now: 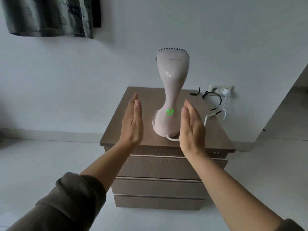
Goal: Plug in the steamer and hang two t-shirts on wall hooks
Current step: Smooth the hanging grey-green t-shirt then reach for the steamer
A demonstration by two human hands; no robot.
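Steamer (pixel 170 92) stands upright at centre frame on the brown drawer unit (pixel 216 139), green indicator ring (pixel 170 112) lit, white cord (pixel 173 139) leaving its base; a white plug (pixel 226 92) sits in the wall socket (pixel 215 88). I hold my left hand (pixel 133 124) and right hand (pixel 191 125) flat, fingers straight and together, either side of the base, touching nothing. I judge the glossy shell rigid, slippery and top-heavy; grip it at the narrow waist. A patterned t-shirt (pixel 50 15), soft and light, hangs at upper left.
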